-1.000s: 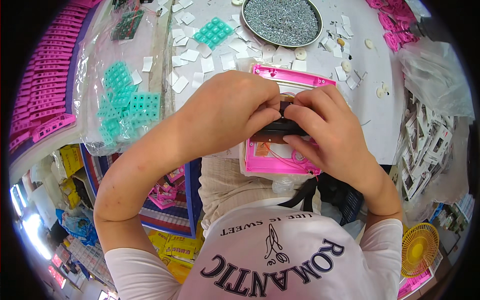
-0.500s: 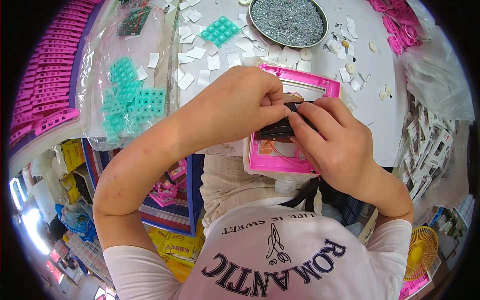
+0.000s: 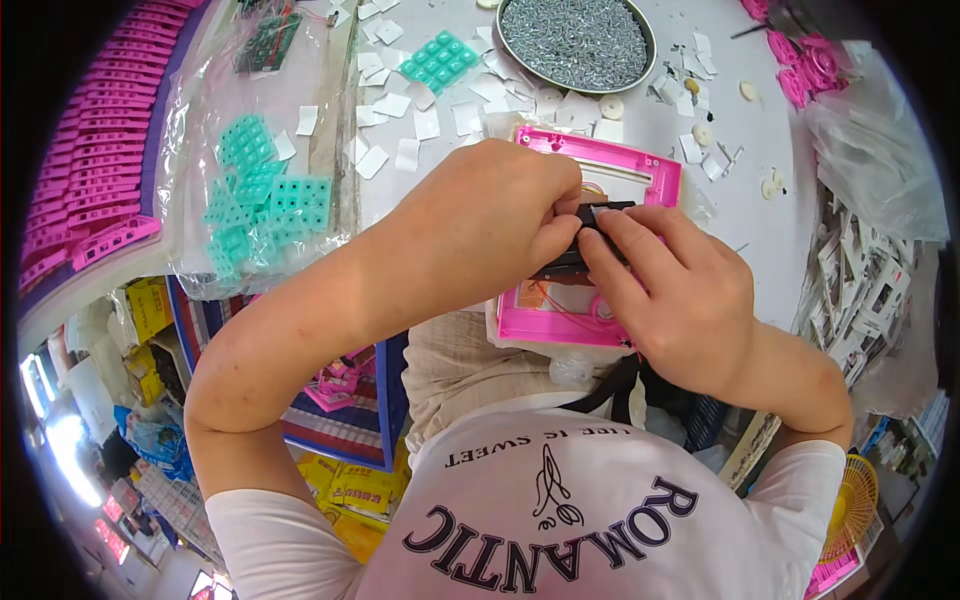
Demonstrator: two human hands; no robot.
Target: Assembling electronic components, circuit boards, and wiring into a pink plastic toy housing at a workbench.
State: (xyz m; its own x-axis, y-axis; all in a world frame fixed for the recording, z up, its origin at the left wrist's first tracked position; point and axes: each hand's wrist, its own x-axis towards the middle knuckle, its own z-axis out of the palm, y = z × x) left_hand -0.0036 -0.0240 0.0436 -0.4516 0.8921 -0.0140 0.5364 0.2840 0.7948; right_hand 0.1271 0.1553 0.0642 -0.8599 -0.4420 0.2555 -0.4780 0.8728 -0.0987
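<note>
A pink rectangular plastic casing (image 3: 660, 182) lies in front of me at the table's near edge, with thin red wires (image 3: 565, 313) inside it. Across its middle is a black plastic part (image 3: 566, 262), mostly covered by my fingers. My left hand (image 3: 515, 200) is closed, thumb and curled fingers pinching at the upper left end of the black part; whatever is between the fingertips is hidden. From the right, my right hand (image 3: 685, 285) grips the same black part, fingers bent over its top.
A round metal tray of small screws (image 3: 572, 45) stands at the back. White paper squares (image 3: 407, 155) and teal rubber keypads (image 3: 300, 203) lie to the left. Pink casings (image 3: 95, 150) are stacked far left. White plastic parts (image 3: 860, 290) are heaped at right beside clear bags (image 3: 880, 140).
My left hand has shifted slightly right and down along the black part. My right wrist and forearm have moved a little to the right. The pink casing stays in place.
</note>
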